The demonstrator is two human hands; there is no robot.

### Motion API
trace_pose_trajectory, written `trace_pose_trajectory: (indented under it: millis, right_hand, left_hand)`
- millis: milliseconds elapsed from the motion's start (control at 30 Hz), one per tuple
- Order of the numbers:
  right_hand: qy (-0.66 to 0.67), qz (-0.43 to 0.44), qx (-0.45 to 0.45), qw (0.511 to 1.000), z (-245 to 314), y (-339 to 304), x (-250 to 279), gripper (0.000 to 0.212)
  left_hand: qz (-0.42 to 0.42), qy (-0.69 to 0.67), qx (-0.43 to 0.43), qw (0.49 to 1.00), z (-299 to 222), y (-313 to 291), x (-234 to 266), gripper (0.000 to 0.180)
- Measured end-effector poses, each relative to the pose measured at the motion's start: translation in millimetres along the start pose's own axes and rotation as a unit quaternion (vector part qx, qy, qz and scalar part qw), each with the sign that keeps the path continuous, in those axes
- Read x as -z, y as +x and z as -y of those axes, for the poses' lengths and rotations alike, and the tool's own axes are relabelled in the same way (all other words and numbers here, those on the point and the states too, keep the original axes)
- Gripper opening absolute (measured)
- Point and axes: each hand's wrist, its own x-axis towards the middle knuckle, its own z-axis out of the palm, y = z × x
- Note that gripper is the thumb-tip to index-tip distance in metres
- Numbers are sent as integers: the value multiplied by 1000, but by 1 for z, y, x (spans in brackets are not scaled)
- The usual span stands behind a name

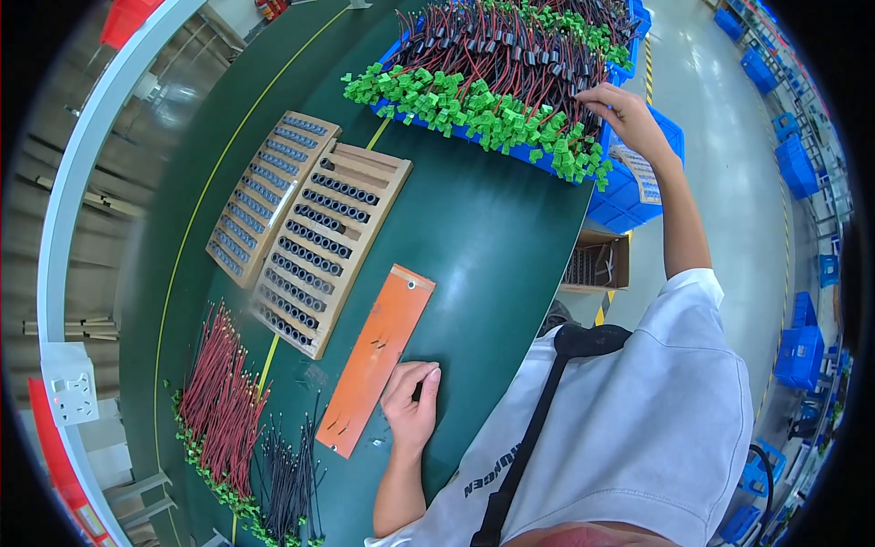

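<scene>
Nearest me, the person's pale grey shirt (638, 428) and black strap (538, 401) fill the near right; beyond them, the green bench (492, 237) carries the work. Left hand (412, 403) lies near the orange board (387, 314), fingers loosely curled, seemingly holding nothing; right hand (627, 111) reaches far right to the blue bin (604, 137), fingertips narrowed together at the wires (touching or gripping, can't tell).

Progress, my judgement: plenty looks done; the bin is heaped with red-and-black wire assemblies (492, 41), dark cylinders along them and green connectors (447, 96) massed at the near side. Stock remains too; loose red wires (219, 392) and a smaller bunch of black wires (287, 479) lie near left, green ends toward the near edge; the right wooden tray (398, 177) has mostly filled rows of black cylinders, some gaps and nearly bare slots at its far end; the left wooden tray (239, 275), beside it, looks full; no wire lies across the board, only small pins standing on it.

Hard to make out: right fingertips partly lost against the wires; left palm turned from view; far side of the heap cut off by the upper edge; bin's inside buried; cylinder and wire counts too fine to call.
</scene>
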Motion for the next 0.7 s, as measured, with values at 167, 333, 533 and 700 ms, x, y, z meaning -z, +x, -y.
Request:
trace_pose_trajectory:
  millis: [167, 333, 533, 700]
  right_hand:
    - [-31, -61, -62, 996, -4, 1, -4, 27]
    - [-141, -134, -46, 980, -47, 13, 13, 27]
    - [-322, 6, 40, 946, -51, 45, 19, 34]
    - [-340, 64, -8, 938, -55, 57, 16, 37]
  left_hand:
    - [-2, 3, -1, 1000, 0, 0, 0, 9]
    - [0, 7, 1, 1000, 1, 1, -2, 9]
    - [-2, 12, -1, 1000, 1, 0, 0, 9]
    - [-3, -2, 6, 1000, 0, -1, -1, 9]
